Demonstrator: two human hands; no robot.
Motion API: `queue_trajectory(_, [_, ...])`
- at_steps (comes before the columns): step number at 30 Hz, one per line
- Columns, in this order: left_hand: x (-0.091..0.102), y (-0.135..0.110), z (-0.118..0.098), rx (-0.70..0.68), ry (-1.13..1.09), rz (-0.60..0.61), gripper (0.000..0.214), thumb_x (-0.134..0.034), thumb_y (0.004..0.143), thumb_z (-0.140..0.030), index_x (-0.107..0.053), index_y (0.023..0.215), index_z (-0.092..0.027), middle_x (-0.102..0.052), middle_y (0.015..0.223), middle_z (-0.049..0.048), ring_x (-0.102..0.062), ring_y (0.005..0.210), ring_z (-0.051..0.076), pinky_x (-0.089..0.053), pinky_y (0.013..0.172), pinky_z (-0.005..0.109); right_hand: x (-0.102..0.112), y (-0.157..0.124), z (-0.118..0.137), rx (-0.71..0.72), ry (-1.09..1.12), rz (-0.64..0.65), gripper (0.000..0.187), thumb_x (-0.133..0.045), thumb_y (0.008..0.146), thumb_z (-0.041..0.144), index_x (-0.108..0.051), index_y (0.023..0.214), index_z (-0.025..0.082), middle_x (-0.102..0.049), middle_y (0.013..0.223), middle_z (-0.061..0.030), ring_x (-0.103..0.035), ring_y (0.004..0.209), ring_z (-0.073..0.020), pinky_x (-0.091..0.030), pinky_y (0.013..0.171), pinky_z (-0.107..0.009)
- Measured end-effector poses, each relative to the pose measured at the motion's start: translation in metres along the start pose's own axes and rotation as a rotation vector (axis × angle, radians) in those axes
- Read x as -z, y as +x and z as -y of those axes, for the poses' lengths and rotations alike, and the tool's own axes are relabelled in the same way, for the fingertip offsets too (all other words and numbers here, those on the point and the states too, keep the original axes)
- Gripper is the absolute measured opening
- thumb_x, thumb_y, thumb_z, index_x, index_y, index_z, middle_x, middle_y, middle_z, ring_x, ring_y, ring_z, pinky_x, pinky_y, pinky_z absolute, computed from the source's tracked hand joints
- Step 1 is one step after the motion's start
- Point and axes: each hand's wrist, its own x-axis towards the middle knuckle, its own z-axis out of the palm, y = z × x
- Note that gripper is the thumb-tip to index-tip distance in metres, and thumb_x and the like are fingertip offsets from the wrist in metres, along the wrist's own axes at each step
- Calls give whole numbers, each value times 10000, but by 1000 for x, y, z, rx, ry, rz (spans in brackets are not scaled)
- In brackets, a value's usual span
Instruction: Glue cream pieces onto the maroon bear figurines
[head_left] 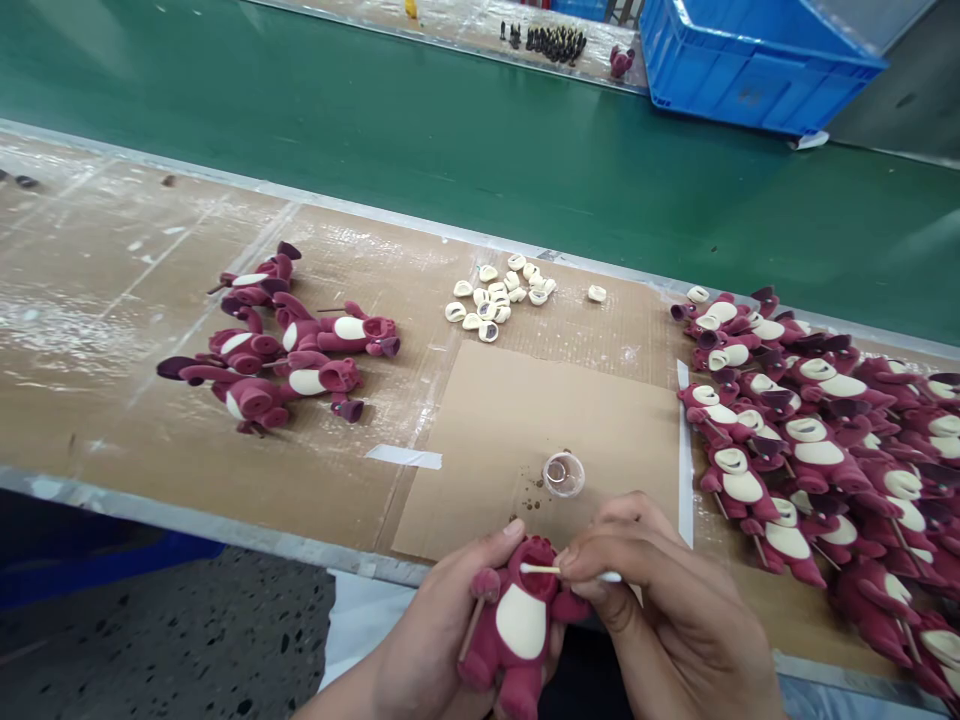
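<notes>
Left hand (439, 615), head view: curled round a maroon figurine (521, 622) at the bench's near edge. Right hand (667, 590): pinching a cotton swab (541, 569), one tip at the figurine's hollow face. A cardboard sheet (525, 410) lies on the brown-covered bench (352, 490); beyond lie a green surface (450, 165) and one blue crate (757, 85). Counts: one clear cup (578, 480) on the sheet; one cream piece (597, 293) apart from a cream cluster (495, 300); about six left-side figurines (307, 380); right-side figurines (821, 450) overlapping, uncountable. The held figurine is cream-bellied, its face recess maroon.
</notes>
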Motion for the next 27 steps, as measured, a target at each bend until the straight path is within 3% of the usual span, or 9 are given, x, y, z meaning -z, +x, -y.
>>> queue_trajectory(3, [1,-1,-1,-9,-6,-3,534,-470,1036,-517,-745,762,-149,-635,552,71,-497,404,134,-283,424,238,0,-4,1,11,-53,19,371,-579,905,-79,-643,1143,199,-740,948,-24,-619,854,-165,-547,787,-326])
queue_trajectory(8, [-5,-2,-2,-4,-35,-4,469,-773,818,-590,-748,704,-136,-631,547,50,-505,410,116,-342,437,215,-3,-9,4,45,-103,-38,355,-588,893,-89,-638,1126,174,-724,939,-34,-608,850,-159,-552,787,-316])
queue_trajectory(12, [-10,-4,-4,18,-57,-24,443,-851,742,-566,-744,666,-143,-601,489,24,-474,399,102,-342,447,208,-1,-7,5,67,-107,20,381,-575,876,-120,-630,1110,175,-727,908,-25,-619,826,-151,-546,793,-312])
queue_trajectory(20, [-7,-3,-3,31,-34,-9,433,-800,791,-583,-764,712,-159,-629,496,41,-480,362,119,-265,408,236,-4,-10,6,73,-132,-70,363,-592,870,-107,-658,1109,158,-722,947,-47,-618,870,-168,-552,778,-327])
queue_trajectory(27, [-10,-4,-3,52,-5,-54,501,-827,712,-623,-751,676,-130,-611,493,35,-488,381,107,-322,443,220,-10,-11,7,47,-82,-151,348,-582,867,-110,-661,1084,152,-707,932,-52,-634,844,-171,-561,772,-347])
